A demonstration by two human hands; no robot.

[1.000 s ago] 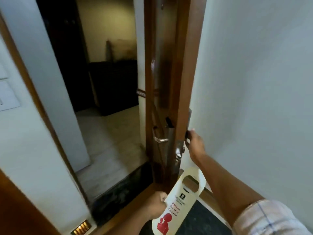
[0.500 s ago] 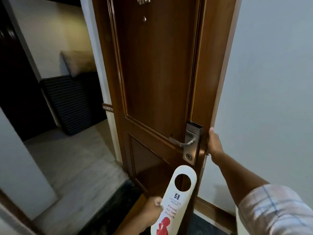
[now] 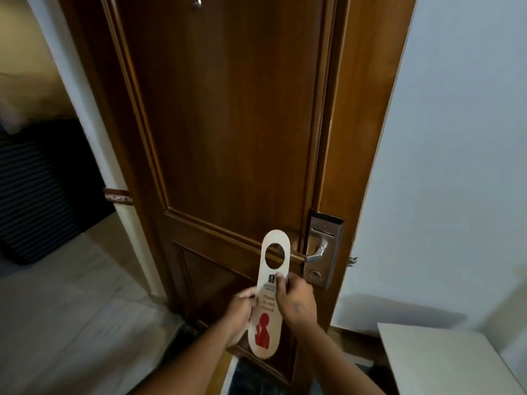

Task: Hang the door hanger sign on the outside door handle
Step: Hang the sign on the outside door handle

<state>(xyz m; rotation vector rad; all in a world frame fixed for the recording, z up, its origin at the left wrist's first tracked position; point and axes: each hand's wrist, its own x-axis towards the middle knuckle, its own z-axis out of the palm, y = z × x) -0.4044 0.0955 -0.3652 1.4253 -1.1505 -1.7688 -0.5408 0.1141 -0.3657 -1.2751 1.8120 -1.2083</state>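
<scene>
The door hanger sign (image 3: 270, 292) is a cream card with a round hole at the top, red lettering and a red figure. Both hands hold it upright in front of the brown wooden door (image 3: 228, 124). My left hand (image 3: 241, 312) grips its left edge at mid height. My right hand (image 3: 295, 299) pinches its right side, thumb on the front just under the hole. The silver lever handle (image 3: 315, 253) on its metal lock plate (image 3: 323, 249) sits just right of the sign's hole, pointing left towards it. The hole is beside the lever's tip, not over it.
The door stands partly open, with a corridor floor (image 3: 71, 309) and a dark striped object (image 3: 31, 201) to the left. A white wall (image 3: 456, 166) lies right of the door frame. A pale flat surface (image 3: 445, 357) juts in at the lower right.
My right hand left the door's edge and took hold of the sign. The sign rose to handle height. The door's outer face now fills the view.
</scene>
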